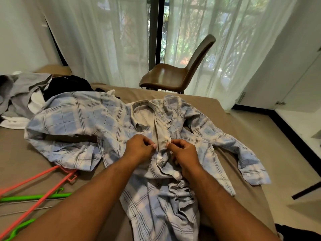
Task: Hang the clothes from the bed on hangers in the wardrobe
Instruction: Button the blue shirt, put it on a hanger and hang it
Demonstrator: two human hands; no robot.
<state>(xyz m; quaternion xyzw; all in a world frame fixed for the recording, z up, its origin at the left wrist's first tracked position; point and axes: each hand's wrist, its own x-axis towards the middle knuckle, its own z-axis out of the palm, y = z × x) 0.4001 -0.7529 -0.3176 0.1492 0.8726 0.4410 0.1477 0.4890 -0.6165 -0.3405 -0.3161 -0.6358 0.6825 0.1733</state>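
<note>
While left hand [139, 147] and right hand [184, 151] pinch its placket, the blue-checked shirt [78, 115] lies rumpled.

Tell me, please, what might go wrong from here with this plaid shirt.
The left hand and right hand pinch the front of the plaid shirt, bunched below them, so buttons may get mismatched. The end of the pink hanger lies under a sleeve; pulling it could drag the shirt.

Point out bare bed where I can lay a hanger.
Bare sheet lies left of the plaid shirt, between the clothes pile and the pink hanger; another strip runs beyond the collar toward the chair. Crowded: the pile itself, and round the green hanger near left.
</note>
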